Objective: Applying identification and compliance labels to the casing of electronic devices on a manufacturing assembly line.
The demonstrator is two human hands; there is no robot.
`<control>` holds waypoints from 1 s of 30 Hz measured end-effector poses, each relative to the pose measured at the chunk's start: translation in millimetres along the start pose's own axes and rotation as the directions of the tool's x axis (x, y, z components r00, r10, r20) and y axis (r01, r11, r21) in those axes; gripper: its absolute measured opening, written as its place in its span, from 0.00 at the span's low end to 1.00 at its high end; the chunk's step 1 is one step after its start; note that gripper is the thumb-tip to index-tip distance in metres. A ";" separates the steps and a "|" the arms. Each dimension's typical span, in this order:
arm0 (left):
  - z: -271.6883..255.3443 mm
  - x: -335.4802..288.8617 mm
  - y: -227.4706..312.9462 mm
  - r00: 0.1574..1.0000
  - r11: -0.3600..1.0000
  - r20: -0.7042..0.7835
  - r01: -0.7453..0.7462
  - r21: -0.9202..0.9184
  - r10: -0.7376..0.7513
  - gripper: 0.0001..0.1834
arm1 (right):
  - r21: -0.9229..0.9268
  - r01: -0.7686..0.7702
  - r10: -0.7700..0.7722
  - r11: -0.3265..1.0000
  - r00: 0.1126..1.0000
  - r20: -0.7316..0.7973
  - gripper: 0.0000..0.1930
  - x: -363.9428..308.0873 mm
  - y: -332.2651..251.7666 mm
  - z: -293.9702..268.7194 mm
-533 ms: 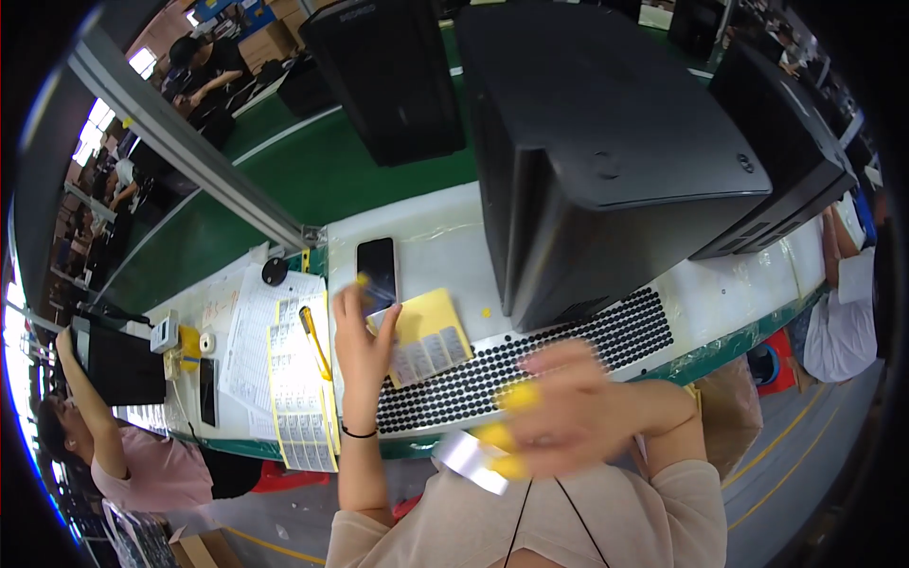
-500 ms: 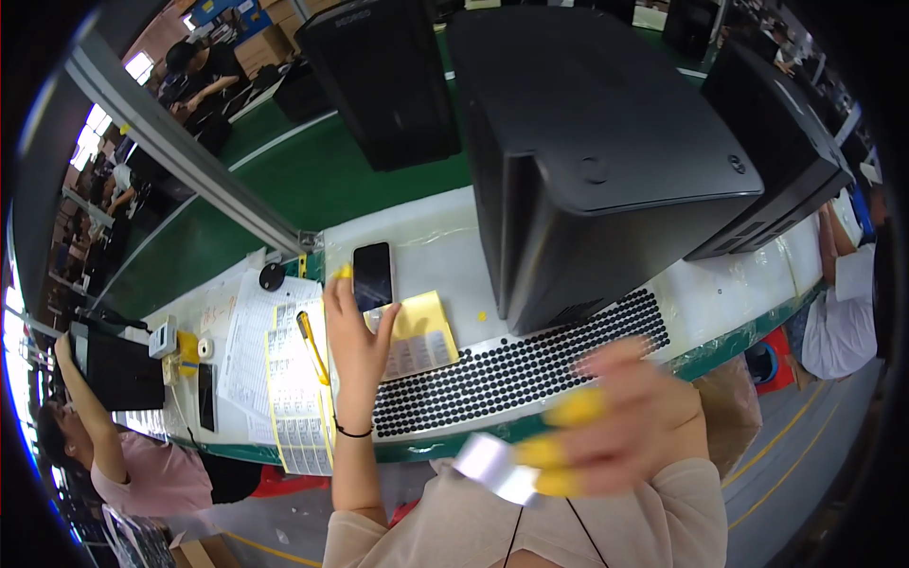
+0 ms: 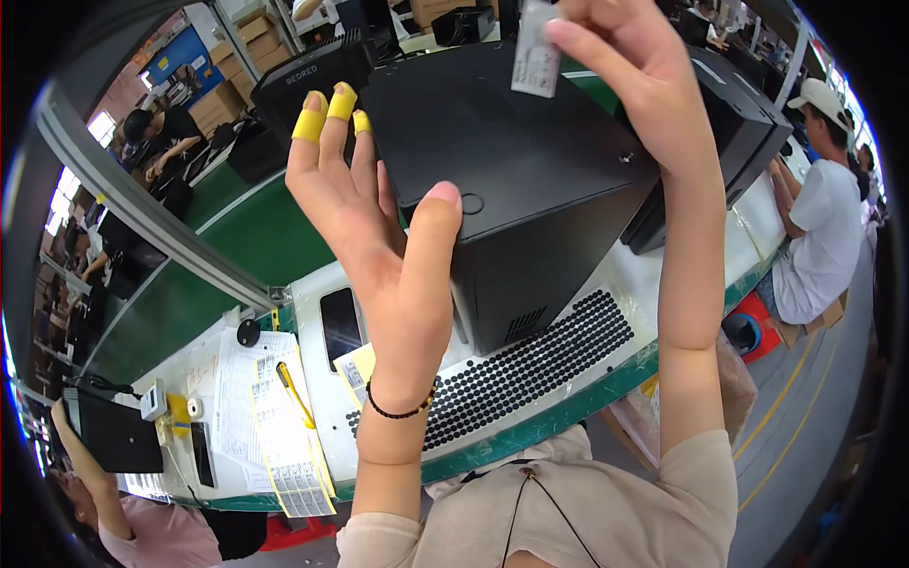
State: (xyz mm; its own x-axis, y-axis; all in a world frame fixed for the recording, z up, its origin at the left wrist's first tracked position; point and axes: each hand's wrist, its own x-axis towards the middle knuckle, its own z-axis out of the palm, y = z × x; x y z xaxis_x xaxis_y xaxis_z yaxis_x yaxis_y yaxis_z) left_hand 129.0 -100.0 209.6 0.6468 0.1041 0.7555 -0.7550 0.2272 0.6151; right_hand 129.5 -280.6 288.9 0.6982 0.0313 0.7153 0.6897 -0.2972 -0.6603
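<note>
A large black computer case (image 3: 559, 256) stands in front of me, with a power button and round marks along its top panel's near edge. My left hand (image 3: 379, 237) is at the case's left front corner, its fingers spread and several tips wrapped in yellow tape. The thumb overlaps the near edge of the top; whether it touches cannot be told. Above the far part of the case, my right hand (image 3: 653, 85) pinches a small silvery printed label (image 3: 537, 57) between thumb and fingers. Some of that hand's fingertips are cut off by the upper edge.
Rows of black round pads (image 3: 530, 379) lie before the case. Left of them are a smartphone (image 3: 339, 322), label sheets (image 3: 284, 435) and a yellow utility knife (image 3: 295, 395). Other cases stand on the green conveyor (image 3: 246, 232) and at right. Co-workers sit on both sides.
Both hands have risen and moved away from me. My left hand left the label sheet for the case's corner; my right hand carried the label up from near my chest. The view has tilted.
</note>
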 end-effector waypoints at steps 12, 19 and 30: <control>-14.1 -51.3 36.0 0.998 0.984 -0.046 -0.024 0.178 0.033 0.49 | 0.137 -0.203 0.152 0.970 0.938 0.311 0.22 -18.9 -35.5 5.8; -17.6 -74.3 32.1 0.991 0.989 -0.062 -0.111 0.098 0.117 0.50 | 0.086 -0.194 0.158 0.977 0.934 0.319 0.19 -31.9 -43.0 -7.0; -14.3 -75.1 34.5 0.991 0.990 -0.075 -0.107 0.092 0.114 0.51 | 0.034 -0.082 0.064 0.996 0.932 0.358 0.19 -31.7 -44.9 -6.8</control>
State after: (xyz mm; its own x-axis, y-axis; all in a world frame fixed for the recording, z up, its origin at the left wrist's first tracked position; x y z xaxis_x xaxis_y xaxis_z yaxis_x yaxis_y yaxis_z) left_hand 56.0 -86.1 170.8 0.5631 0.2017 0.8014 -0.8263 0.1246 0.5492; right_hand 75.1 -274.8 297.4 0.7632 0.3516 0.5421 0.6367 -0.2660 -0.7238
